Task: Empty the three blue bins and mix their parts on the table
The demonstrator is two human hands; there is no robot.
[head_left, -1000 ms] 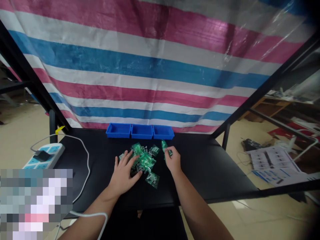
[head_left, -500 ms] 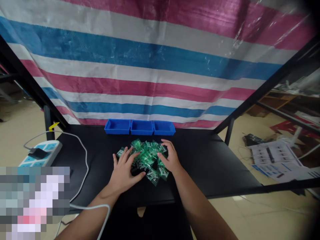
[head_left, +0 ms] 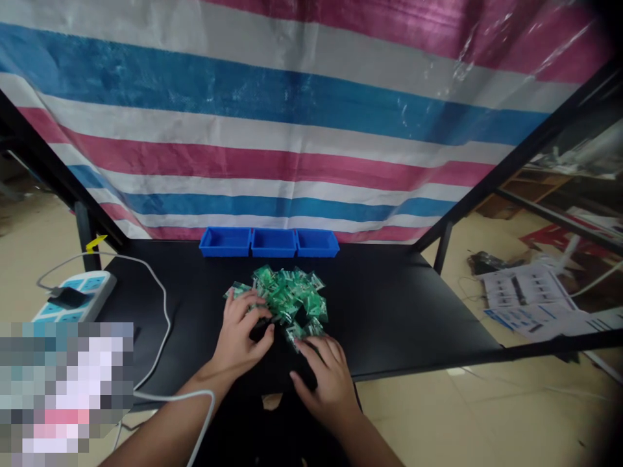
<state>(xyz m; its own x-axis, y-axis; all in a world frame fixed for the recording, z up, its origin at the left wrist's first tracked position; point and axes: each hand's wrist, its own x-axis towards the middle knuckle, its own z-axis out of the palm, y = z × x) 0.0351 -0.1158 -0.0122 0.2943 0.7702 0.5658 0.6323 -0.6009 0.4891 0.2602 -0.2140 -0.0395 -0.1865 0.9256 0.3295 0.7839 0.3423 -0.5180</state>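
Note:
A heap of small clear plastic packets (head_left: 289, 292) with a green tint lies mid-table. Their contents are too small to make out. At the heap's left side, my left hand (head_left: 238, 334) rests with fingers curved and spread, its fingertips over the nearest packets. My right hand (head_left: 328, 379) is at the heap's near edge, thumb apart from the fingers. Its fingertips reach the front packets and partly cover them. Neither hand visibly grips a packet.
Three joined blue trays (head_left: 274, 242) stand at the back of the black table (head_left: 389, 305), before a striped sheet (head_left: 292, 149). At left are a power strip (head_left: 92, 292) and a white cable (head_left: 168, 318). Papers (head_left: 528, 292) appear beyond the right edge.
My right hand has moved from the heap's right side back toward me, to its front edge. My left hand stays at the left side, its fingers more curled. The view has shifted slightly.

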